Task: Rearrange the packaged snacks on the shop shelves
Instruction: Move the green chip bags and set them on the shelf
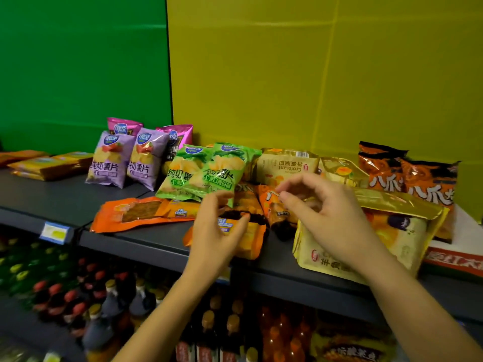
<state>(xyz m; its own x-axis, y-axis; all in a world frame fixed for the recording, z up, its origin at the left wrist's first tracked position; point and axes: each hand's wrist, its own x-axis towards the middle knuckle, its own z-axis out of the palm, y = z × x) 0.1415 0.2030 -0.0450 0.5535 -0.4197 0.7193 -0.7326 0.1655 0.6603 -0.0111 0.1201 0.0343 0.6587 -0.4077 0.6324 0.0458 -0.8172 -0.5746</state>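
- A dark grey shelf runs across the view, backed by a green panel on the left and a yellow panel on the right.
- The left hand is at the shelf's front edge. Its fingers curl over the top of an orange Cal Cheese packet, gripping it. That packet lies partly over the front edge.
- The right hand hovers over the middle of the pile with its fingers loosely bent, thumb and forefinger apart, grasping nothing.
- Two green crisp bags lean upright and overlap, just behind the left hand.
- A second Cal Cheese pack lies flat to the left of that hand, near the front edge.
- Two purple crisp bags stand side by side further left, with pink bags behind them against the back panels.
- Flat orange packs are stacked towards the shelf's left end.
- A croissant bag lies upside down near the back edge. A larger golden croissant bag rests at the front edge beneath the right forearm.
- Small orange snack packs are jumbled between the two hands.
- Two orange bags with white lettering stand at the right end.
- A price tag hangs on the front edge at the left.
- Bottles fill the lower shelf.
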